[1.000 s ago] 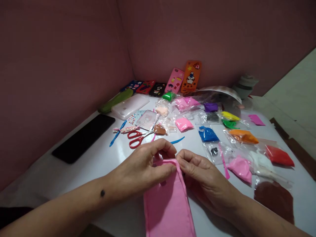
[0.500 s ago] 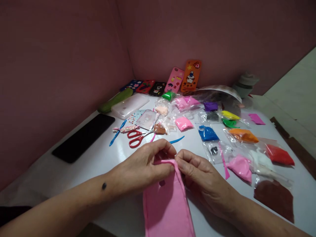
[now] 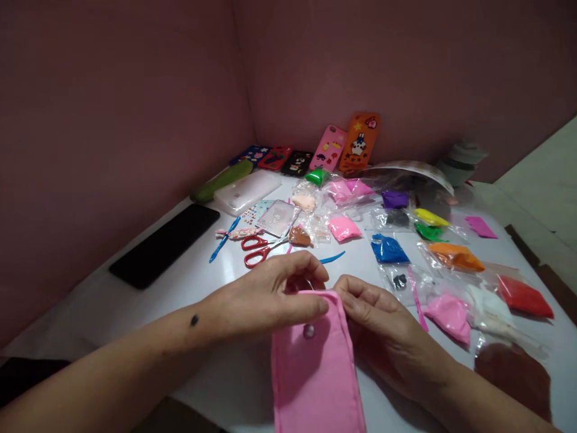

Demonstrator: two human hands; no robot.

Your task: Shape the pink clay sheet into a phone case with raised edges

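Observation:
A phone case covered in pink clay is held up at the bottom middle, with a raised rim and a small hole near its upper end. My left hand grips its top edge, thumb lying across the front and fingers behind, partly hidden. At the upper right corner, my right hand pinches the clay rim between thumb and forefinger. Just beyond the hands lie red-handled scissors and a blue modelling tool.
A black phone lies at the left, near a clear phone case and a green cucumber-like object. Bags of coloured clay, such as blue and red, spread rightward. Decorated cases, one orange, line the pink wall.
The whole view has shifted slightly, so everything sits a little further right. Both hands keep their hold at the case's top edge and corner. The hole near its top now looks brighter.

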